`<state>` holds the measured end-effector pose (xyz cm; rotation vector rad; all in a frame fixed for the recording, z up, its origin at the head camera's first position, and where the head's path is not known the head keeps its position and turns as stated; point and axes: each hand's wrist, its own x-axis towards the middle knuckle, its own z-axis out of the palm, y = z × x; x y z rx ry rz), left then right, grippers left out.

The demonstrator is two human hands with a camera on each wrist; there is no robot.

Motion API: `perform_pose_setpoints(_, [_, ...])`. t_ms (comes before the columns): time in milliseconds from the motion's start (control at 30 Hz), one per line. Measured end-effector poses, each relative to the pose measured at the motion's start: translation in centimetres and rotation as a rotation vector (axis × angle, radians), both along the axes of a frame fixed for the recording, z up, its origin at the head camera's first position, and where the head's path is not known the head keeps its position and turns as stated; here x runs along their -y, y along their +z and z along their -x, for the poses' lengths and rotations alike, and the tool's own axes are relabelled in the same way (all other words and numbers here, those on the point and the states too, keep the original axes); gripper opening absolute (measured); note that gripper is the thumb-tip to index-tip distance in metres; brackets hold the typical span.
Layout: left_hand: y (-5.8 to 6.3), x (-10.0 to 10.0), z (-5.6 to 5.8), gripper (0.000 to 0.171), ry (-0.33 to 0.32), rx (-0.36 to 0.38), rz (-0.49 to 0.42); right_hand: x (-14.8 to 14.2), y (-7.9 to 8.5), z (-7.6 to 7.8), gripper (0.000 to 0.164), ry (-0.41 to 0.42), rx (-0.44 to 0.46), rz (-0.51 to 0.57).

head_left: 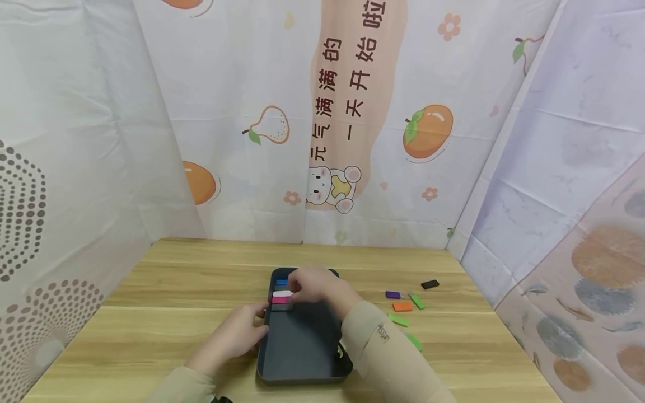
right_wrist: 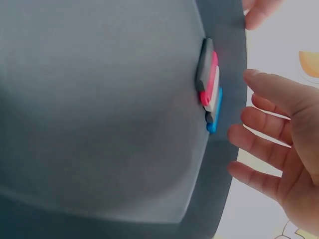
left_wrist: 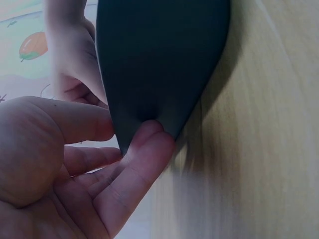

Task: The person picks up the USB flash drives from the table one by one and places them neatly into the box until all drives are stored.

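Observation:
A dark grey tray (head_left: 302,347) lies on the wooden table. My left hand (head_left: 239,333) grips its left side, fingertips against the outer wall and a digit at the rim in the left wrist view. Inside, along that wall, USB flash drives stand in a row: a blue one (right_wrist: 215,112), a white one (right_wrist: 213,89), a pink one (right_wrist: 209,82) and a grey one (right_wrist: 203,67). Over the row hovers my right hand (head_left: 314,285). Its fingers (right_wrist: 259,144) are spread and loosely bent, holding nothing, and partly cover the drives in the head view.
Right of the tray, several loose flash drives lie scattered: a purple one (head_left: 393,294), an orange one (head_left: 402,307), a black one (head_left: 430,284), and green ones, including a green drive (head_left: 417,301). My right forearm crosses the tray's right side. A printed curtain (head_left: 232,168) hangs behind the table.

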<state>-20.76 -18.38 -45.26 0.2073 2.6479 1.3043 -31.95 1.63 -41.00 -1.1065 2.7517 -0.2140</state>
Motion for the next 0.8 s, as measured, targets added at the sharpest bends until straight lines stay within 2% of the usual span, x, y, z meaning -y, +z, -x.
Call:
perform_pose_setpoints(333, [-0.1,-0.1,0.1,0.052,0.005,-0.007,0.008,-3.0,1.5,0.1,0.01,0.048,0.025,0.18])
perform_pose_setpoints(633, [0.0,-0.1,0.0,0.052,0.007,-0.014,0.028,-6.1,3.2,0.1,0.018,0.07,-0.047,0.289])
perform_pose_setpoints(800, [0.1,-0.2,0.0,0.052,0.009,-0.006,0.03,-7.7,4.3,-0.3,0.01,0.07,-0.071,0.344])
